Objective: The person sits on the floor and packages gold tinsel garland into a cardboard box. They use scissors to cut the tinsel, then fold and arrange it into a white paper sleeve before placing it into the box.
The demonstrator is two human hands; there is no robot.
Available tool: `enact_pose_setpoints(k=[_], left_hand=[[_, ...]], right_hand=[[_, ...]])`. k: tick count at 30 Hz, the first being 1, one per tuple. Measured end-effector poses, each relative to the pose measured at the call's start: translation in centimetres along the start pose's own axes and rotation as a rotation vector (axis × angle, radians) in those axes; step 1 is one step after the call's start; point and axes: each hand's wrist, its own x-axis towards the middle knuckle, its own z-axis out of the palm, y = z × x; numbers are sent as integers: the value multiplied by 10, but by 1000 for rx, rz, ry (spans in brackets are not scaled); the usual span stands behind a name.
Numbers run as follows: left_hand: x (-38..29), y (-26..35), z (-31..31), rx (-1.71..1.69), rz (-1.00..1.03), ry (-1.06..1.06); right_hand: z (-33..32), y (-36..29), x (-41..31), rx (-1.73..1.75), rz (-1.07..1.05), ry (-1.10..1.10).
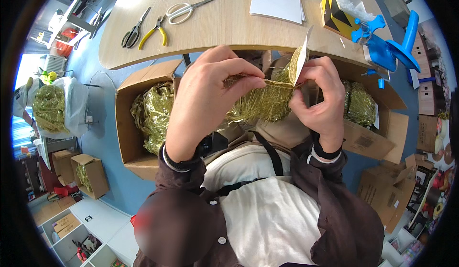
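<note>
My left hand pinches the woven edge of a gold tinsel fringe between thumb and fingertips. The metallic strands hang below that edge, over my lap. In my right hand is a white card, gripped low together with the end of the fringe. A gold band is wound in a flat coil against the card's left side. The stretch of edge between both hands looks taut. My right fingers hide part of the card and coil.
On the wooden table lie black-handled scissors, yellow-handled pliers, white-handled scissors and white sheets. A blue device sits at its right edge, beside a yellow-black box. Cardboard boxes with gold fringe flank my lap.
</note>
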Motion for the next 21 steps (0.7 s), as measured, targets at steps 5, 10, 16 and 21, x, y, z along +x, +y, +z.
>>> enact_pose_setpoints(k=[5,10,16,21], left_hand=[[-2,-3,-10,41,-30,38],[6,-22,-12,-142,-115,-88],[12,-51,13,-549,-128,-308],[7,-59,18,-630,-148,-347]], right_hand=[[-14,7,-3,129,74,37],[-18,12,-17,859,364,185],[-17,25,-28,1046,507,230],[-20,26,-31,1247,499,266]])
